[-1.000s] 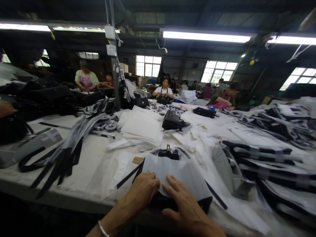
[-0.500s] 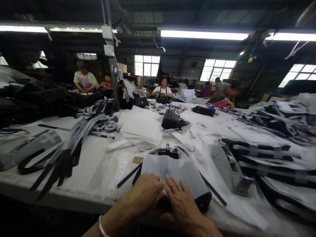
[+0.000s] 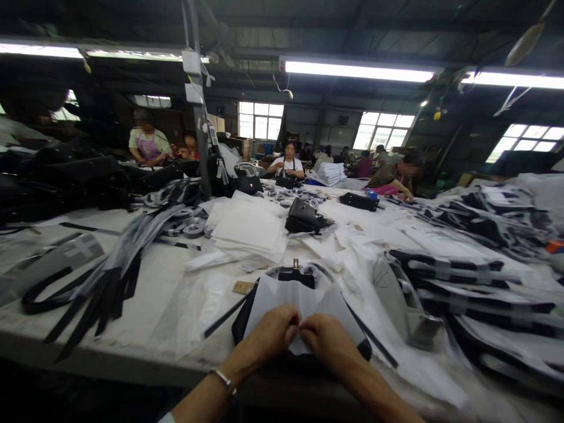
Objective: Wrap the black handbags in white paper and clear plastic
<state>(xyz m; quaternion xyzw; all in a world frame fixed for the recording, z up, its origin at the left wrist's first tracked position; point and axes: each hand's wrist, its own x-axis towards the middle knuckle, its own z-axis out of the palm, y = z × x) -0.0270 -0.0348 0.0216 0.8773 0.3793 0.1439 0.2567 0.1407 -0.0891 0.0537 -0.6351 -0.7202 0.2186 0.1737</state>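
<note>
- the black bag lay at the table's near edge
- a white sheet lay over the bag
- left hand and right hand were curled at the bag's middle; whether they pinched the sheet, i couldn't tell

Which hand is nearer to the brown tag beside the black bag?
Left. In the view, the left hand is below and right of the brown tag; the right hand is farther right.

Long lamps and windows glow white; the roof is dark; shade sits under the surface; the edges look stretched, blurry.
</note>
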